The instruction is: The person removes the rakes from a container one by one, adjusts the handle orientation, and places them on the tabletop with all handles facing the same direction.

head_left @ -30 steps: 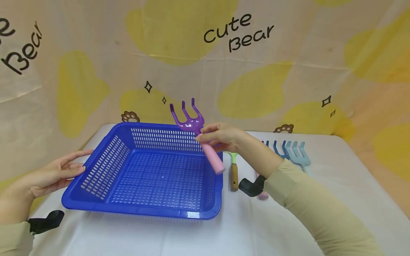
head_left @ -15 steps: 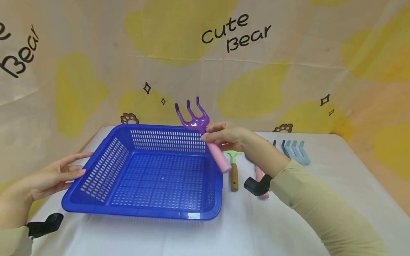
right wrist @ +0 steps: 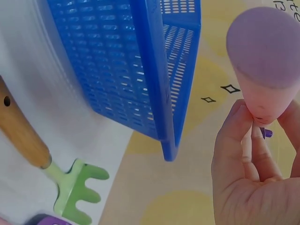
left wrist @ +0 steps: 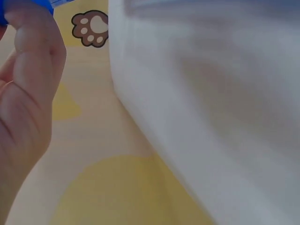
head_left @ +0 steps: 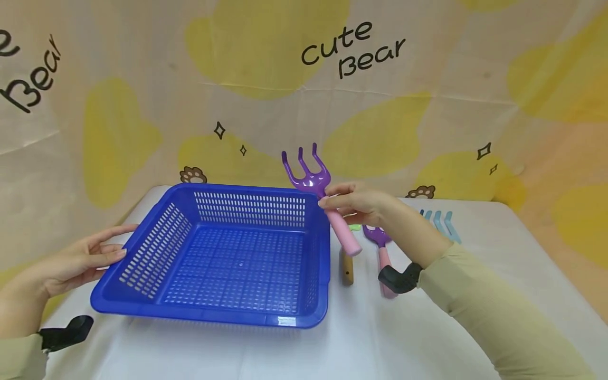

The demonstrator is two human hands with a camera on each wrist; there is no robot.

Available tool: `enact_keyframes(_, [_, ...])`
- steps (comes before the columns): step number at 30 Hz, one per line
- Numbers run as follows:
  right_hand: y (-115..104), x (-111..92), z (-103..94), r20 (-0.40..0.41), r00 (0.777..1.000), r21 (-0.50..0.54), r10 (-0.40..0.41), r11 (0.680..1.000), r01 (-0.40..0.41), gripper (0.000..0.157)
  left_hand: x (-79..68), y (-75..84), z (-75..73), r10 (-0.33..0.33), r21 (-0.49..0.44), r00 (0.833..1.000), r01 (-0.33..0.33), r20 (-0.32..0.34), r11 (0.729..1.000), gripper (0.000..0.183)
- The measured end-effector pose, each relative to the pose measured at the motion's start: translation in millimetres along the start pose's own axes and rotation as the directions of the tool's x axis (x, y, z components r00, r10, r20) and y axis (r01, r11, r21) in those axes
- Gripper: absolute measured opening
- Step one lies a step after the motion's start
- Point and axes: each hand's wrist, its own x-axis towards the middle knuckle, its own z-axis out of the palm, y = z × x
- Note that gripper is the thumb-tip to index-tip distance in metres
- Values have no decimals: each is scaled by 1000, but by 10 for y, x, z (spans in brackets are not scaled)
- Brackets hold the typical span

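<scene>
My right hand (head_left: 358, 203) pinches a small garden hand rake (head_left: 343, 232) near the top of its pink handle. Its three purple prongs point up, and the tool is held in the air by the right rim of a blue plastic basket (head_left: 209, 314). In the right wrist view, the butt of the pink handle (right wrist: 265, 51) faces the camera, above the thumb and fingers. At the basket's left side, my left hand (head_left: 90, 256) grips the rim between thumb and fingers. The left wrist view shows only part of that hand (left wrist: 35, 56) against the blue rim.
Right of the basket lies a green rake with a wooden handle (head_left: 348, 269). Beside it is another purple rake with a pink handle (head_left: 383, 257), partly behind my wrist. Light blue prongs (head_left: 446, 224) show farther right on the white-covered table (head_left: 513, 264). A printed cloth (head_left: 266, 47) hangs behind.
My right hand has carried the purple rake rightward, from over the basket's back right to its right rim. The left hand and the basket have stayed nearly in place.
</scene>
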Motion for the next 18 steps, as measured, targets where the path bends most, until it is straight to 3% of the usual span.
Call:
enact_keyframes(12, [35,-39,-166,-8,1000,-4,-7,1000,7,45,10,20,-6,5,-115,997,4,74,993,54])
enact_keyframes(18, [43,-100,-267,-37,999,-6,-4,1000,4,41,40,18,-17,31,-127,993,-17,114,992,55])
